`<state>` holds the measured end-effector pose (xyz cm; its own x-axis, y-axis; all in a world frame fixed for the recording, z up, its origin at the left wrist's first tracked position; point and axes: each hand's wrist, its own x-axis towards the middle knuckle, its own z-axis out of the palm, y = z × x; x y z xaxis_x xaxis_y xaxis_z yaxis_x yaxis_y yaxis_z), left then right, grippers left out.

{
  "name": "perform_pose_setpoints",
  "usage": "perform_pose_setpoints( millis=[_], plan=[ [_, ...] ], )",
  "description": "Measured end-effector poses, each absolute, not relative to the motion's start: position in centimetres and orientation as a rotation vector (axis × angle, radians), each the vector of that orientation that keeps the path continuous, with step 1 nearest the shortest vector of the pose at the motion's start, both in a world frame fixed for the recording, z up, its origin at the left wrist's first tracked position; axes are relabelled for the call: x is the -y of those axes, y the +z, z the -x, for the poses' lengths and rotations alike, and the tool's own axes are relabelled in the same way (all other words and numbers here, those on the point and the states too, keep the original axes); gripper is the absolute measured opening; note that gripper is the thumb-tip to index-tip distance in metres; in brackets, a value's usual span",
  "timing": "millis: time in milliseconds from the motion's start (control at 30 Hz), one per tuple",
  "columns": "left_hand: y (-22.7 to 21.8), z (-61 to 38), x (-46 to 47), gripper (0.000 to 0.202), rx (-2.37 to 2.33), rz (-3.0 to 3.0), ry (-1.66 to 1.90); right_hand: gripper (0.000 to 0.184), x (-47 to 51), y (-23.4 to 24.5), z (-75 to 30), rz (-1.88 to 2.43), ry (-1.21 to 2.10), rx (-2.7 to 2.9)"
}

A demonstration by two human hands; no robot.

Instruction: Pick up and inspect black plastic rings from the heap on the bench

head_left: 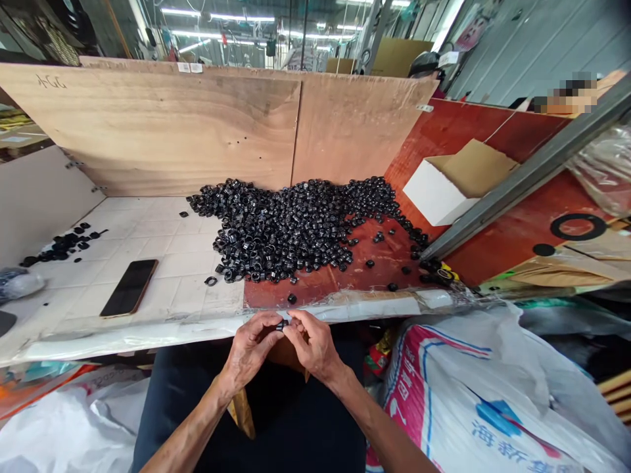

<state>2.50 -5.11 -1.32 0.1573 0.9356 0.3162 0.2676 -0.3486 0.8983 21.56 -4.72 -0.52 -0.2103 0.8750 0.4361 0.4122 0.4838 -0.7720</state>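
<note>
Just in front of the table's near edge (197, 326), my left hand (254, 345) and my right hand (311, 338) meet over my lap. Between their fingertips is one small black ring (281, 325), pinched from both sides. Fingers cover most of it, so its details are hidden. Beyond my hands spreads a large pile of black rings (290, 226), partly on a white surface and partly on a red-brown board (315, 282). A single black ring (292, 298) lies on the board close to my fingers.
A dark phone (129, 288) lies left, with small black pieces (64, 244) behind it. A wooden panel (197, 131) backs the table. At right are an open carton (438, 190), a metal bar (497, 190) and a stuffed white sack (473, 394).
</note>
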Motion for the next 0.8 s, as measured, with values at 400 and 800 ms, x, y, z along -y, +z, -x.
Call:
perform_pose_setpoints(
  millis=[400, 800],
  plan=[
    [-0.4, -2.2, 6.9, 0.020, -1.164, -1.680, 1.060, 0.021, 6.4, -0.8, -21.9, 1.072, 0.735, 1.846],
    [-0.3, -2.7, 8.1, 0.025, -1.058, -1.298, 0.981, 0.019, 7.4, 0.0, -22.1, 0.972, 0.801, 1.813]
  ],
)
